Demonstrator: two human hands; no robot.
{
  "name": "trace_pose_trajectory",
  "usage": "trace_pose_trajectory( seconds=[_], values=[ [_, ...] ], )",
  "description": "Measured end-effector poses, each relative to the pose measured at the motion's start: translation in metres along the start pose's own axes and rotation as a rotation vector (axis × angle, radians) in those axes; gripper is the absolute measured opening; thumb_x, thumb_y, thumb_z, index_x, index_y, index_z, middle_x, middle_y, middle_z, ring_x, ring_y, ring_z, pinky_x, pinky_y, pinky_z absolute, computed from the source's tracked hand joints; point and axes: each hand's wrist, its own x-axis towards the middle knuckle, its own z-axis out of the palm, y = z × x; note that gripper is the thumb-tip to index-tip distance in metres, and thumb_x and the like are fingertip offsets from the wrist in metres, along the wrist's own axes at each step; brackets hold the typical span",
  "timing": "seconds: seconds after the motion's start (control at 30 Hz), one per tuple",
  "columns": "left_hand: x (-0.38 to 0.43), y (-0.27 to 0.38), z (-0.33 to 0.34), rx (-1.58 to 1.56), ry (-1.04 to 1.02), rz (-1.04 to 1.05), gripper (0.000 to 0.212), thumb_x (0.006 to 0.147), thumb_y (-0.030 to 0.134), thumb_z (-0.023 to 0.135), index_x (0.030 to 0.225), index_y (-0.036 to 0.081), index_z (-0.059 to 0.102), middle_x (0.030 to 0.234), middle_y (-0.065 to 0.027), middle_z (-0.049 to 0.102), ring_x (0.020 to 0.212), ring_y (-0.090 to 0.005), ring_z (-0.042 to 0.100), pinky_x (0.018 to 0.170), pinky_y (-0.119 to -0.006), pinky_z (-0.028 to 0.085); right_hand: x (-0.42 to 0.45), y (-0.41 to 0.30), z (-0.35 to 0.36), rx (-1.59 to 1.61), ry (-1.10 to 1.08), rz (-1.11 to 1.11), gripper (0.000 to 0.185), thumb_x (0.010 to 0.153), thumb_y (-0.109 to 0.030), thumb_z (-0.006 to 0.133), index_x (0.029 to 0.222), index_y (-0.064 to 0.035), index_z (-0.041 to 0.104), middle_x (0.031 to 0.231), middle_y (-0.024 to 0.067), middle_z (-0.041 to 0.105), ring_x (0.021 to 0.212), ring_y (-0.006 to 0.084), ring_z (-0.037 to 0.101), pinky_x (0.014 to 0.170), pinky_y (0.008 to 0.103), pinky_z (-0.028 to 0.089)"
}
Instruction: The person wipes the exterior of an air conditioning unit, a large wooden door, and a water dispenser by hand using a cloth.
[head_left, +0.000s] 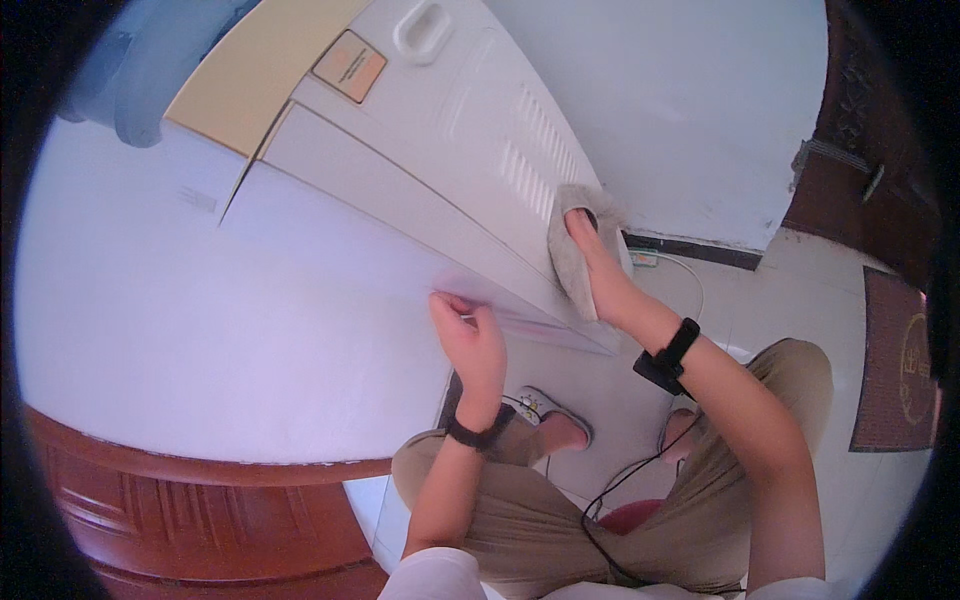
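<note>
My right hand (606, 274) presses a fuzzy grey cloth (568, 251) against the lower end of a white side panel (457, 142) of a water dispenser. The fingertips go into a fold or opening of the cloth and are partly hidden. Beside the panel's long edge, my left hand (472, 341) is loosely closed, its fingers curled near the dispenser's glossy lower face (517, 319). I see nothing in it; whether it touches that face I cannot tell. The panel has slotted vents (536, 150), a recessed grip (424, 31) and a printed label (349, 66).
A blue water bottle (139, 82) stands beyond the dispenser's cream top (247, 75). White wall (225, 322) lies left, above red-brown panelled wood (195, 517). Black cable (622, 480) hangs between my knees, over a red seat (634, 516). A white cord (694, 277) and a doormat (896, 367) lie right.
</note>
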Motion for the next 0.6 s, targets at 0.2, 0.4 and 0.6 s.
trace_pose_trajectory(
  seconds=[0.2, 0.4, 0.6],
  values=[
    [0.002, 0.001, 0.004, 0.03, -0.015, 0.031, 0.017, 0.083, -0.004, 0.054, 0.092, -0.001, 0.04, 0.088, -0.0133, 0.042, 0.08, -0.0284, 0.045, 0.074, -0.038, 0.044, 0.027, -0.107, -0.025, -0.22, -0.079, -0.343, 0.054, 0.094, -0.01, 0.052, 0.144, 0.0081, 0.04, 0.144, 0.0306, 0.046, 0.137, 0.0479, 0.041, 0.118, 0.0473, 0.033],
    [-0.001, -0.001, 0.001, 0.045, -0.074, 0.061, 0.016, 0.085, -0.005, 0.053, 0.094, -0.001, 0.041, 0.089, -0.0119, 0.042, 0.08, -0.0256, 0.046, 0.073, -0.035, 0.045, 0.026, -0.077, -0.021, -0.273, -0.031, -0.31, 0.054, 0.092, -0.009, 0.05, 0.142, 0.0085, 0.041, 0.144, 0.0323, 0.046, 0.137, 0.0489, 0.04, 0.117, 0.0491, 0.034],
    [0.001, -0.001, 0.002, 0.029, -0.061, 0.086, 0.016, 0.087, -0.005, 0.052, 0.095, 0.0, 0.039, 0.09, -0.0095, 0.042, 0.08, -0.021, 0.047, 0.072, -0.033, 0.048, -0.008, -0.003, -0.004, -0.156, 0.004, -0.02, 0.054, 0.098, -0.011, 0.042, 0.147, 0.0096, 0.034, 0.152, 0.0364, 0.036, 0.144, 0.0492, 0.033, 0.122, 0.0474, 0.027]
  ],
)
